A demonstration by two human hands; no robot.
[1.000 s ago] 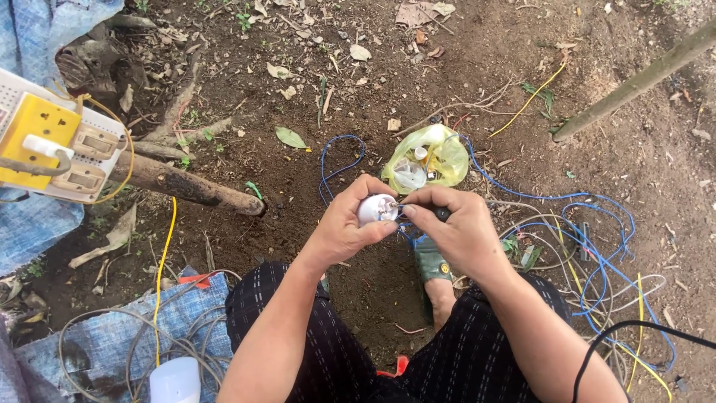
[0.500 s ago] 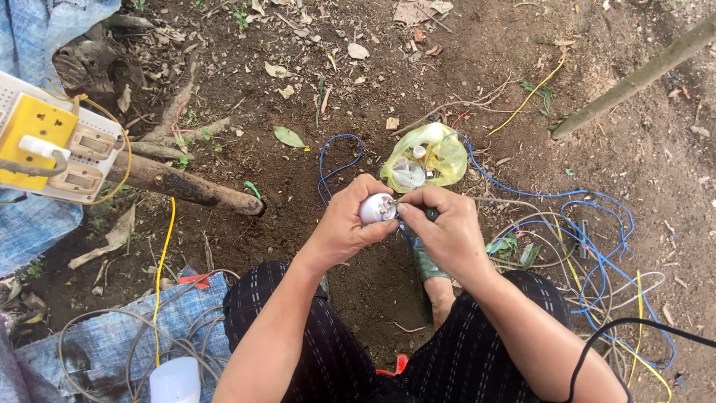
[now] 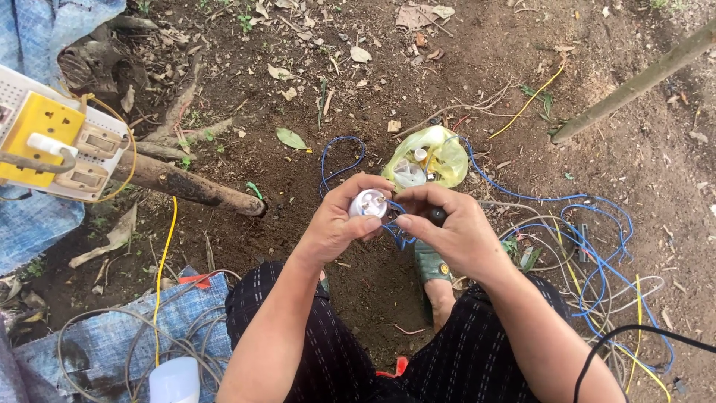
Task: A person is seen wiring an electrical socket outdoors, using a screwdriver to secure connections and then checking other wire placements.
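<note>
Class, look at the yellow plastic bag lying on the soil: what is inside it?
Inside the yellow plastic bag, small white parts show through the thin film, one like a little cap. The bag's folds hide anything else, so the full contents stay unclear.

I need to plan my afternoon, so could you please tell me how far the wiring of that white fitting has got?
Done: nothing clearly finished. In hand: left hand holds the white fitting; right hand works a blue wire at it. Left: more loose wires lie on the ground.
</note>
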